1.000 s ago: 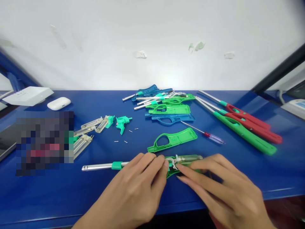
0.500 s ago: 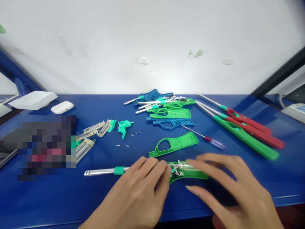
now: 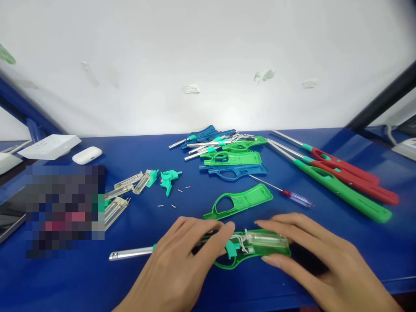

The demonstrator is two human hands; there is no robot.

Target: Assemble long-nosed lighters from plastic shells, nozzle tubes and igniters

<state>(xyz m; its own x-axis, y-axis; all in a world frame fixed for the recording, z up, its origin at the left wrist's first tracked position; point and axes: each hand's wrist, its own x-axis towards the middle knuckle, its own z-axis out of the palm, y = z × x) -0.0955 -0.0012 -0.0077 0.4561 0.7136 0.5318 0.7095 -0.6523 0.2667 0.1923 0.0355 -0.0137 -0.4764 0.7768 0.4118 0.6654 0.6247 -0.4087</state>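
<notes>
An opened gas lighter with a green half shell [image 3: 238, 262] lies near the table's front edge, its silver tube [image 3: 130, 253] pointing left. White wires, a teal trigger [image 3: 231, 249] and a clear fuel tank [image 3: 268, 238] sit inside it. My left hand [image 3: 182, 255] is closed around the lighter's front part, hiding much of it. At the handle end, my right hand [image 3: 321, 255] grips the shell, thumb on the near edge and fingers on the far edge. Behind them lies a loose green half shell [image 3: 247, 200].
A screwdriver [image 3: 297, 198], small screws [image 3: 173, 206], teal triggers [image 3: 169, 178] and clear fuel tanks [image 3: 117, 210] lie about. Farther back are stacked shells [image 3: 240, 157] and tubes. On the right rest a green lighter [image 3: 351, 193] and two red lighters [image 3: 364, 184]. An earbud case [image 3: 87, 155] is at left.
My right fingers have moved off the top of the fuel tank to the handle's edges, uncovering the tank. My left hand and the lighter have shifted slightly, showing the teal trigger.
</notes>
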